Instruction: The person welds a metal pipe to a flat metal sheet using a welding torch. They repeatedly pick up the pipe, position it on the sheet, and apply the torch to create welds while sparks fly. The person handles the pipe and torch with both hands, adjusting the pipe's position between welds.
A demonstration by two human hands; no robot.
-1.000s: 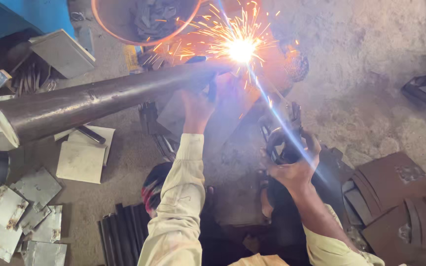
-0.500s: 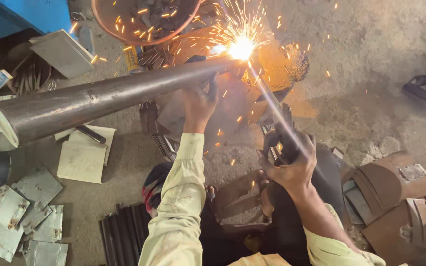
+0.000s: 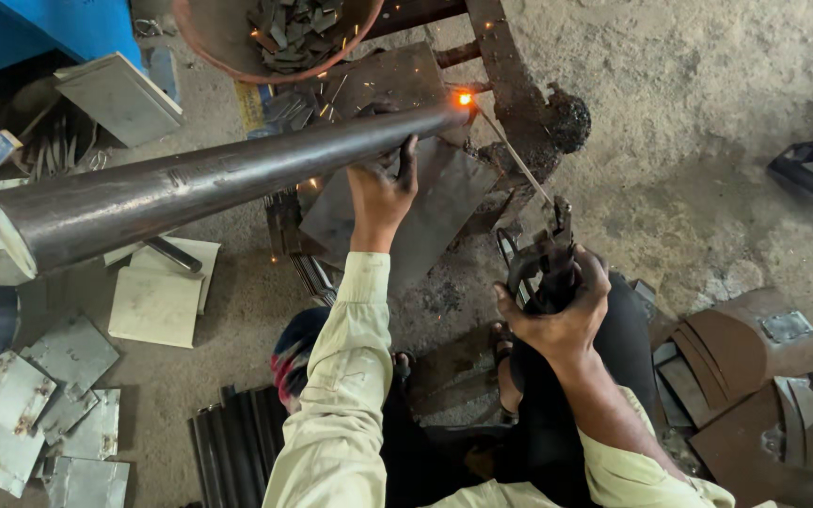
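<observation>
From the head view, the left hand (image 3: pixel 383 193) reaches far and grips the underside of a long steel pipe (image 3: pixel 209 183), fingers curled round it near its far right end. The pipe lies tilted across the scene, its open cut end at the left, its other end touching a rusty metal frame (image 3: pixel 510 85), where a small orange glow (image 3: pixel 464 98) and a few sparks show. The right hand (image 3: pixel 557 310) is clamped round a dark electrode holder (image 3: pixel 548 254), near and to the right; a thin welding rod (image 3: pixel 515 155) runs from it up and left to the glowing point. At the far edge sits a round reddish bowl (image 3: pixel 228 56) holding a heap of small grey metal offcuts (image 3: pixel 298 23). On the floor at the near left lie flat grey metal plates (image 3: pixel 39 414) with a pale square tile (image 3: pixel 152 301) just beyond them; a bundle of dark bars (image 3: pixel 237 447) lies near the sleeve. Rusty brown curved sheet pieces (image 3: pixel 736 367) lie at the near right.
</observation>
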